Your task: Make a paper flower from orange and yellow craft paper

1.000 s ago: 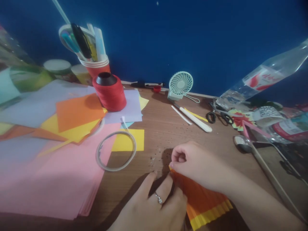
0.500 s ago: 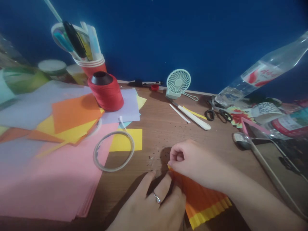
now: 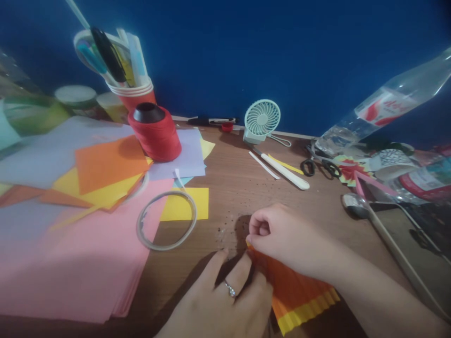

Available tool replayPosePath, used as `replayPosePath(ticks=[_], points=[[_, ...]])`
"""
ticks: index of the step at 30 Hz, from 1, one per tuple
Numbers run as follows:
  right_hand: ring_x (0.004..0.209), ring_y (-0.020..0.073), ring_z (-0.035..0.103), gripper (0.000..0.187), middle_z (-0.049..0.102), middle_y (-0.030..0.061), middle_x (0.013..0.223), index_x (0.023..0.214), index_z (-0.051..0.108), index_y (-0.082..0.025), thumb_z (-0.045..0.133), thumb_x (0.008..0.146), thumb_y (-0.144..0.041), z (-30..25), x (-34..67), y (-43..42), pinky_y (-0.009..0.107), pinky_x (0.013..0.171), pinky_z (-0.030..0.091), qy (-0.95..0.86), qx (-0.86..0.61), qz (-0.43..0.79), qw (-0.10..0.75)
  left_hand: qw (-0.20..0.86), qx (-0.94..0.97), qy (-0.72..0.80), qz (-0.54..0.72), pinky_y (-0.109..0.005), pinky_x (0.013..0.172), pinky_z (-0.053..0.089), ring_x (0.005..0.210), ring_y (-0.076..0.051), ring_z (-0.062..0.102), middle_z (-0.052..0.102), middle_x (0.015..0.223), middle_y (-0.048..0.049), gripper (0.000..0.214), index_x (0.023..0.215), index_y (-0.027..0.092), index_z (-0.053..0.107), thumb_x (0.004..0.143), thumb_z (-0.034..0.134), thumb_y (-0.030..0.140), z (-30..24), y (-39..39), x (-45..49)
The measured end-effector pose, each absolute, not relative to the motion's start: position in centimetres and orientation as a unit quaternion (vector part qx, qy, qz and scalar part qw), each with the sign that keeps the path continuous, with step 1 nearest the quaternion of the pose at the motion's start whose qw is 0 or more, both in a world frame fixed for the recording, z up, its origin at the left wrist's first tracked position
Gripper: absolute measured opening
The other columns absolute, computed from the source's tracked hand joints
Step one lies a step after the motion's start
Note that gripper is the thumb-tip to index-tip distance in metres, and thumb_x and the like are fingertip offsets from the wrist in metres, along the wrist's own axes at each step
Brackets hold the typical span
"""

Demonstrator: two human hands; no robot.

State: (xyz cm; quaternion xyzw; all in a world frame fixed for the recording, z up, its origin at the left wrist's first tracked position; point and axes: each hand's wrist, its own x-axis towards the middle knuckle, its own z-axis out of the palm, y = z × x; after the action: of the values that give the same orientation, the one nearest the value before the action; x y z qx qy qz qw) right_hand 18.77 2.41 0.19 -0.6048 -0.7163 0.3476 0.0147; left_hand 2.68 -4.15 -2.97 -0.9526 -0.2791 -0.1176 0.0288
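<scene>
A sheet of orange paper with a yellow border (image 3: 303,293), creased into narrow pleats, lies on the table under my hands. My right hand (image 3: 278,227) has its thumb and index finger pinched on the sheet's far left corner. Along the paper's left edge, my left hand (image 3: 234,295), wearing a silver ring, presses down with bent fingers. Its two outer fingers are spread on the wood; the thumb and the inner fingertips are hidden. Part of the sheet is covered by my right forearm.
Left of my hands are a tape roll (image 3: 143,230), a yellow paper piece (image 3: 202,204) and a pink paper stack (image 3: 95,263). Behind stand a red thread spool (image 3: 157,136), pen cup (image 3: 141,96) and small fan (image 3: 262,117). A utility knife (image 3: 285,171), scissors (image 3: 319,166) and bottle (image 3: 384,105) lie rightward.
</scene>
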Motion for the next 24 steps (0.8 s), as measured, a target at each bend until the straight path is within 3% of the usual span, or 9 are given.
replayPosePath(ticks=[24], points=[[0.043,0.0084,0.042,0.011,0.053,-0.0047,0.051,0.054,0.059,-0.024,0.052,0.063,-0.022,0.26,18.62,2.4,0.019,0.037,0.024,-0.708,-0.615,0.347,0.011,0.029,-0.959,-0.262,-0.106,-0.039,0.086,0.031,0.108,-0.024,0.043,0.055,0.119,-0.002,0.032,0.113,0.021,0.053,0.086,0.037,0.027,-3.36,-4.3,2.36]])
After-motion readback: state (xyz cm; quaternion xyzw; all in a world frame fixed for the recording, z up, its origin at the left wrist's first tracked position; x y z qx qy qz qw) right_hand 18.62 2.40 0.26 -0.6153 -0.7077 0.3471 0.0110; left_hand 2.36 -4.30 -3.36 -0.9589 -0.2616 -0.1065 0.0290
